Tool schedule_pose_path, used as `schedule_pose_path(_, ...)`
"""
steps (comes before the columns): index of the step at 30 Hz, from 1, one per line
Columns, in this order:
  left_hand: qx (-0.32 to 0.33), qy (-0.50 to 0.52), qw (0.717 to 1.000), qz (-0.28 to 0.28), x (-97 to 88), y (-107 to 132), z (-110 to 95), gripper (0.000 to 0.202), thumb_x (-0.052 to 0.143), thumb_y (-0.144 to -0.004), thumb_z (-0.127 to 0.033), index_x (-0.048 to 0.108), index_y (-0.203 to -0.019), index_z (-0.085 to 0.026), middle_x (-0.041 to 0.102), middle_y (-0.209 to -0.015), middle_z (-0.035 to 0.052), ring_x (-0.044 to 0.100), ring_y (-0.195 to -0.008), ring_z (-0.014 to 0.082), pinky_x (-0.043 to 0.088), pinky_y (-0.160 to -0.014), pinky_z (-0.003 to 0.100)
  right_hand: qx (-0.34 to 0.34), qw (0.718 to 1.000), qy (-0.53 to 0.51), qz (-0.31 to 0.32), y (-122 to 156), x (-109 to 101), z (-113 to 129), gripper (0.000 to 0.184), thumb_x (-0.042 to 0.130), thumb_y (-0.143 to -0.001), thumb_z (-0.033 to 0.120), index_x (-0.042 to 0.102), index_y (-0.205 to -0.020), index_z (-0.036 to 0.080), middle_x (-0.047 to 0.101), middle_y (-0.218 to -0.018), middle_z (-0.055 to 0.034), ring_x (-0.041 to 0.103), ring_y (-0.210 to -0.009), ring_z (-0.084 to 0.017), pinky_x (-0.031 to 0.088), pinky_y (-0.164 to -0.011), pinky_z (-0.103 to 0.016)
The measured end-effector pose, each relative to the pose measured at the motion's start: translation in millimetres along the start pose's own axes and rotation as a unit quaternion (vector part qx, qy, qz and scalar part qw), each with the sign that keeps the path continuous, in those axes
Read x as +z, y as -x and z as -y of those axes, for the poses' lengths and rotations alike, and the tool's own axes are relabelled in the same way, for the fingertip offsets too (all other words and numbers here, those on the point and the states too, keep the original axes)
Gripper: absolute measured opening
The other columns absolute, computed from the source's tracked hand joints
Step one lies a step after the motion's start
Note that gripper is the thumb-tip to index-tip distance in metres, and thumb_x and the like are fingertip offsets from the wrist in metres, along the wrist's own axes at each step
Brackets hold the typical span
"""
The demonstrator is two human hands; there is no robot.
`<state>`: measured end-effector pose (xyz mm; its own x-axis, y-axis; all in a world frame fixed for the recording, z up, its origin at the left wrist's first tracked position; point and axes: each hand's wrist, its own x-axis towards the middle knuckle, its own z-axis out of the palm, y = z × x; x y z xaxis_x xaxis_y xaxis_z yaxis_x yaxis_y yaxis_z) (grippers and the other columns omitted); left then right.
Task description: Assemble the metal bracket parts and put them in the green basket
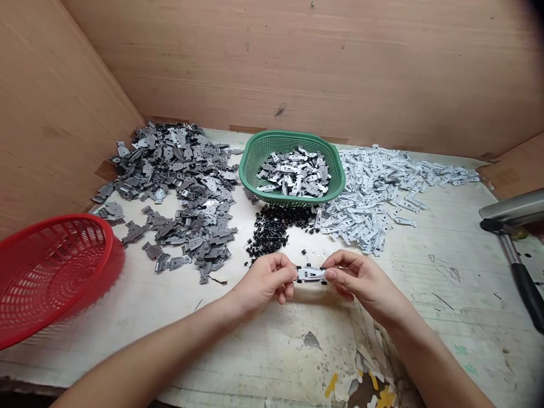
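A small white toy race car [311, 274] with black wheels is held level between my two hands, just above the table. My left hand [274, 276] pinches one end of it, thumb against fingers. At the other end, my right hand [352, 275] grips it the same way. Beyond my hands lies a heap of small black wheels with thin axles [272, 229]. Behind that stands a green basket [293, 199] holding many white and dark car pieces [297, 173]. White car body pieces [374, 192] spread to its right, and grey metal-looking base pieces [170, 164] pile up on its left.
A red basket [108, 249] leans at the left edge. On the right is a metal lever with a black handle [527, 294]. Cardboard walls [297, 68] close in the back and sides. The worn table surface [238, 351] has torn, peeling patches near the front.
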<state>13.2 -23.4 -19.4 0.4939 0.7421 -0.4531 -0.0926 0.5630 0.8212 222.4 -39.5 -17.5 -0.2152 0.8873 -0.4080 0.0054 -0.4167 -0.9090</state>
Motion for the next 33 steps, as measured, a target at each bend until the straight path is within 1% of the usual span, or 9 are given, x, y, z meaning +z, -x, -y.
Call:
schedule_pose_path(4,0.005,-0.001,1.0,-0.002,0.2,0.3,-0.1,0.023,0.063,-0.073,-0.031,0.047,-0.068,-0.016,0.05,-0.044,-0.0061,0.038,-0.036,0.0032,0.028,-0.039,0.015,0.02,0.997,0.008,0.074,1.3,1.3,0.7,0.033,0.065,-0.076,0.046,0.057,-0.074,0.014,0.056,-0.059,0.0,0.048,-0.048,-0.008,0.037,-0.046,-0.021)
schedule_pose_path(9,0.026,0.0,1.0,-0.003,1.9,-0.6,1.1,0.024,0.065,-0.073,-0.034,0.049,-0.078,-0.017,0.051,-0.052,-0.0062,0.046,-0.043,0.0059,0.036,-0.041,0.016,-0.017,0.998,0.039,0.055,4.5,9.9,-1.4,0.033,0.064,-0.078,0.045,0.048,-0.072,0.017,0.05,-0.059,0.0038,0.041,-0.048,-0.006,0.031,-0.046,-0.02)
schedule_pose_path(14,0.016,-0.101,0.994,0.043,4.1,3.3,-1.1,0.032,0.065,-0.073,-0.043,0.057,-0.082,-0.013,0.057,-0.067,0.0002,0.05,-0.048,0.0064,0.039,-0.043,0.018,-0.066,0.989,0.108,0.078,6.8,20.8,-8.4,0.03,0.054,-0.086,0.045,0.045,-0.074,0.018,0.039,-0.057,0.0059,0.034,-0.05,-0.007,0.026,-0.047,-0.021)
schedule_pose_path(17,0.036,-0.15,0.988,0.021,4.0,4.2,0.9,0.033,0.061,-0.076,-0.045,0.056,-0.083,-0.014,0.059,-0.068,0.0011,0.049,-0.046,0.0062,0.038,-0.043,0.018,-0.096,0.988,0.106,0.056,5.2,26.4,-14.6,0.034,0.05,-0.087,0.048,0.043,-0.071,0.019,0.035,-0.06,0.0059,0.03,-0.05,-0.007,0.025,-0.047,-0.022)
schedule_pose_path(21,0.037,-0.178,0.983,0.021,2.3,1.4,2.9,0.034,0.059,-0.076,-0.048,0.055,-0.084,-0.015,0.058,-0.067,0.0006,0.049,-0.046,0.0077,0.039,-0.045,0.02,-0.073,0.994,0.053,0.062,0.9,31.1,-22.0,0.037,0.049,-0.086,0.052,0.041,-0.071,0.019,0.037,-0.056,0.0069,0.032,-0.045,-0.007,0.025,-0.044,-0.021)
schedule_pose_path(24,0.092,-0.235,0.967,-0.024,-1.5,1.4,-4.9,0.038,0.055,-0.079,-0.049,0.055,-0.097,-0.016,0.059,-0.077,0.0026,0.055,-0.059,0.0117,0.043,-0.054,0.023,-0.066,0.996,0.049,0.032,-2.6,29.1,-17.7,0.038,0.051,-0.084,0.053,0.043,-0.07,0.019,0.043,-0.055,0.0061,0.038,-0.044,-0.007,0.029,-0.044,-0.021)
schedule_pose_path(26,0.164,-0.318,0.93,-0.087,-6.0,3.5,-15.2,0.037,0.051,-0.082,-0.047,0.054,-0.106,-0.018,0.059,-0.089,0.0049,0.057,-0.071,0.0146,0.044,-0.062,0.025,-0.075,0.995,0.059,-0.011,-7.5,24.1,-4.5,0.037,0.053,-0.083,0.052,0.045,-0.069,0.019,0.047,-0.057,0.0047,0.041,-0.045,-0.007,0.032,-0.044,-0.021)
schedule_pose_path(29,0.226,-0.468,0.834,-0.186,-15.9,8.0,-33.7,0.029,0.047,-0.085,-0.042,0.056,-0.102,-0.019,0.058,-0.096,0.0061,0.055,-0.076,0.0164,0.043,-0.067,0.027,-0.116,0.987,0.073,-0.088,-24.4,13.5,30.8,0.034,0.057,-0.081,0.051,0.052,-0.07,0.02,0.051,-0.057,0.0026,0.043,-0.046,-0.008,0.033,-0.041,-0.02)
schedule_pose_path(33,0.173,-0.626,0.706,-0.282,-36.9,14.1,-54.3,0.026,0.046,-0.085,-0.038,0.056,-0.099,-0.018,0.056,-0.098,0.0082,0.056,-0.08,0.0203,0.042,-0.063,0.029,-0.215,0.961,0.041,-0.169,-62.1,1.0,77.3,0.038,0.06,-0.077,0.056,0.055,-0.069,0.019,0.052,-0.057,0.0015,0.044,-0.044,-0.007,0.035,-0.04,-0.021)
